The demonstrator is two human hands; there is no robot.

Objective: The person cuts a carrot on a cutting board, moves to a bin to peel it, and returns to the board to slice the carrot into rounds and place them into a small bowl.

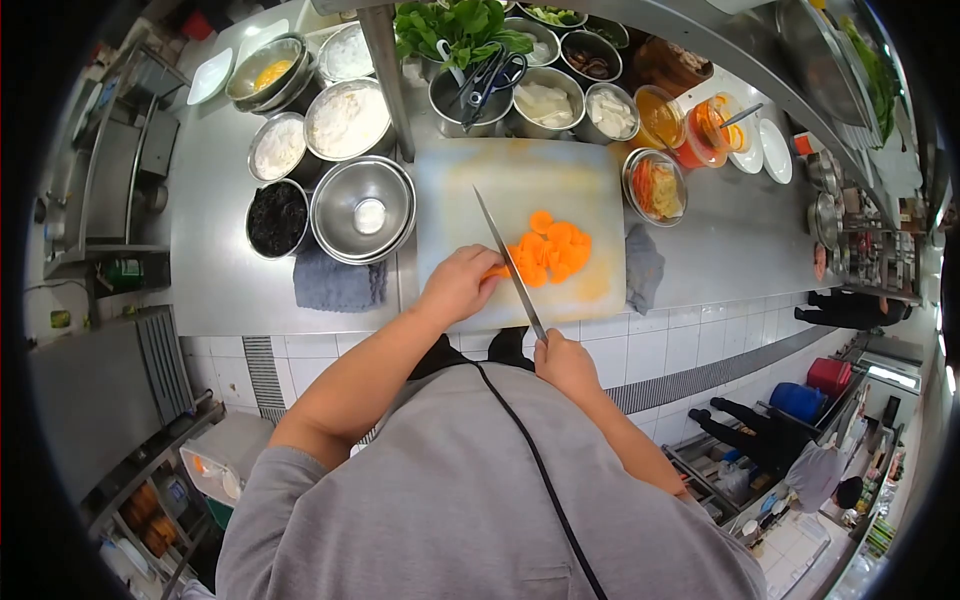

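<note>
My right hand (pixel 566 362) is closed round the handle of a long kitchen knife (pixel 507 258), its blade slanting up and left across the cutting board (pixel 465 180). On the blade's left, my left hand (pixel 461 285) grips a piece of carrot (pixel 497 271), mostly hidden under the fingers. Thin orange carrot slices (pixel 560 250) lie in an overlapping pile just right of the blade. The white board is stained yellow in places.
Nested steel bowls (pixel 363 212) and a dark cloth (pixel 340 282) sit left of the board; another cloth (pixel 644 268) lies right. Behind stand a pot holding scissors (pixel 490 85), leafy greens (pixel 460 30) and a bowl of shredded vegetables (pixel 655 187). Another person (pixel 790 450) is at far right.
</note>
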